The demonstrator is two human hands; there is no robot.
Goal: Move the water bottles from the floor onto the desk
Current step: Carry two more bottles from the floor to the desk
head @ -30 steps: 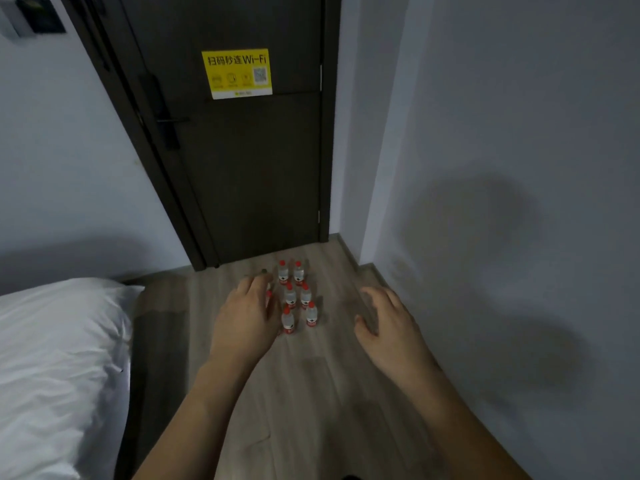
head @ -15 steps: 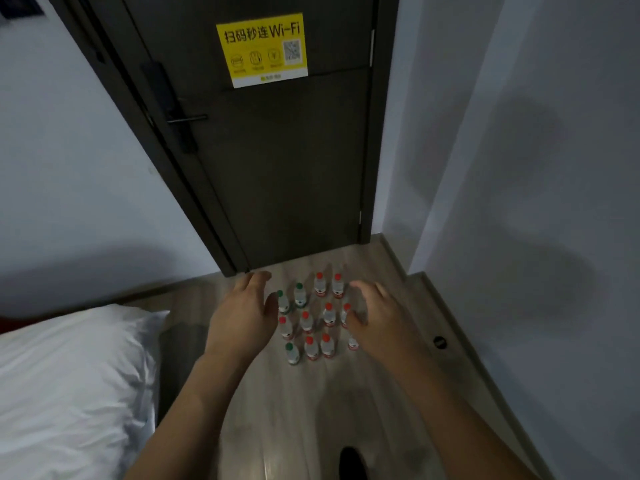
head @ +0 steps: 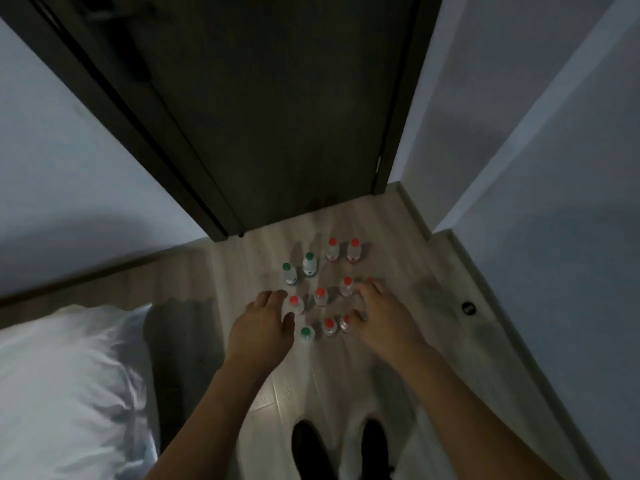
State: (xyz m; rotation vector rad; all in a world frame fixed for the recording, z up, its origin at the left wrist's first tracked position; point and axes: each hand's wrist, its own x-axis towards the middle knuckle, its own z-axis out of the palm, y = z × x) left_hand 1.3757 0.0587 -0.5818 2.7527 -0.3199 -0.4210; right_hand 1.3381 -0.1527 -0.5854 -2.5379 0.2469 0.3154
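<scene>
The water bottles (head: 320,289) stand upright in a tight cluster on the pale wood floor (head: 398,358), just in front of the dark door (head: 277,116); most carry red caps, three carry green ones, the green ones on the side of the cluster away from the door's hinge edge; a desk does not show here. The left hand (head: 261,327) reaches down palm-under at the cluster's near left edge, fingers loosely spread and holding nothing, its thumb just beside a red-capped bottle (head: 296,304) and a green-capped bottle (head: 306,335); the right hand (head: 382,315) is likewise slack and empty, lowered over the cluster's right side, covering some bottles, so whether it touches any I cannot tell. Well back from the door, dark shoes (head: 341,448) stand on the floor; a white pillow (head: 65,393) lies off to the left of the door.
</scene>
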